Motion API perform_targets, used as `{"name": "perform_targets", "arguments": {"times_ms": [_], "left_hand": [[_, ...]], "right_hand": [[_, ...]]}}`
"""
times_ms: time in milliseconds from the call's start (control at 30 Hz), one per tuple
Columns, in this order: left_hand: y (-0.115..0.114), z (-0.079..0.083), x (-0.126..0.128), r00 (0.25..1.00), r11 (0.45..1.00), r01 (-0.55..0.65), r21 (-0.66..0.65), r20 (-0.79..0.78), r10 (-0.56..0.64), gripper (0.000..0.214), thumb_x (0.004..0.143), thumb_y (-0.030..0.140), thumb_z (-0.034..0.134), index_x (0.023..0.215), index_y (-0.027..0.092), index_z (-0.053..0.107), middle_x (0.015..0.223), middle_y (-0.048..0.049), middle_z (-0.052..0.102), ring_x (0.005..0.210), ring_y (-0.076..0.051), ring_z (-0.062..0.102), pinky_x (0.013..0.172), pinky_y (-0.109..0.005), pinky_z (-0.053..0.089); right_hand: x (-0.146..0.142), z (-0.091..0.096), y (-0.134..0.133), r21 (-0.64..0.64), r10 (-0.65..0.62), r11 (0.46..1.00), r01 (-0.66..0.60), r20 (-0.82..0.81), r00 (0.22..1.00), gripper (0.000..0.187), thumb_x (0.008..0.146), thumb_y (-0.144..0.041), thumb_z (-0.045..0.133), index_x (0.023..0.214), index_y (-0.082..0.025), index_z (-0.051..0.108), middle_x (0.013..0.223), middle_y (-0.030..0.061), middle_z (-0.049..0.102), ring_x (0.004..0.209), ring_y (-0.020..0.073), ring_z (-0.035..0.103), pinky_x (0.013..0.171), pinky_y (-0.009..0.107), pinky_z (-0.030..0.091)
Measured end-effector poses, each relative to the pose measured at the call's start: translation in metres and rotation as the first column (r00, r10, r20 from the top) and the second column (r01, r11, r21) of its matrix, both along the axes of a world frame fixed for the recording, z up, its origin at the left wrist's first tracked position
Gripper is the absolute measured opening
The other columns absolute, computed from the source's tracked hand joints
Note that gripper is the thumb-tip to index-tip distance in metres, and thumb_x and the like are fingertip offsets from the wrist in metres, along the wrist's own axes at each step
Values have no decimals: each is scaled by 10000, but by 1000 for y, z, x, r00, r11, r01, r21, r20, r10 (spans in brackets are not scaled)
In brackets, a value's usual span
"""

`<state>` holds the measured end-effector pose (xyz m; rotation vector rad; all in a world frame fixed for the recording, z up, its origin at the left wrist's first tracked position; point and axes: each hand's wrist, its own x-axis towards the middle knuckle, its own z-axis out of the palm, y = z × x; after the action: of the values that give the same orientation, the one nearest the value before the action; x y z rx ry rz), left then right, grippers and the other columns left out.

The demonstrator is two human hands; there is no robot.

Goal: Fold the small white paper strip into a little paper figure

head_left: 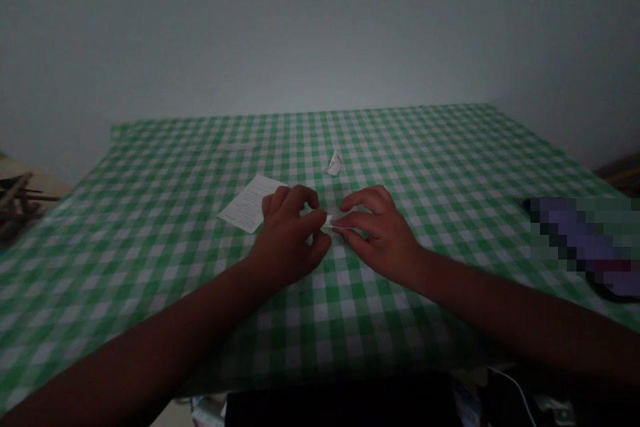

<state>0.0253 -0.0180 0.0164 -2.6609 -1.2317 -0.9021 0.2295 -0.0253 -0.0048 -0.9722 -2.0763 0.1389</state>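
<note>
My left hand [290, 230] and my right hand [383, 233] meet over the middle of the table. Between their fingertips is a small white piece [329, 220], thin like folded paper; its exact kind does not show. Thumb and fingers of both hands are pinched on it, and much of it is hidden behind them. Just beyond my left hand, partly covered by it, lies a white sheet of paper with printed lines [245, 207]. A small crumpled, printed white scrap [334, 163] rests farther back, beyond both hands.
A green and white checked cloth [440, 167] covers the table, which reaches a pale wall [320, 33]. A thin pale strip [237, 146] lies toward the back left. At the right edge is a dark, partly pixelated flat object [575, 233]. A white cable [517, 387] hangs below the front edge.
</note>
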Motion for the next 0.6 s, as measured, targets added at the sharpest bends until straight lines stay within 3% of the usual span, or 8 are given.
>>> {"name": "perform_targets", "arguments": {"times_ms": [600], "left_hand": [[-2,0,4,999,998,33,56,33,-35,55,791,144,579,820,189,567,1000,-77,586,891,-230,504,816,-433,391]], "right_hand": [[-4,3,-3,-22,-31,999,32,45,998,97,915,-251,629,913,-269,724,1091,36,651,1069,248,533,925,470,405]]}}
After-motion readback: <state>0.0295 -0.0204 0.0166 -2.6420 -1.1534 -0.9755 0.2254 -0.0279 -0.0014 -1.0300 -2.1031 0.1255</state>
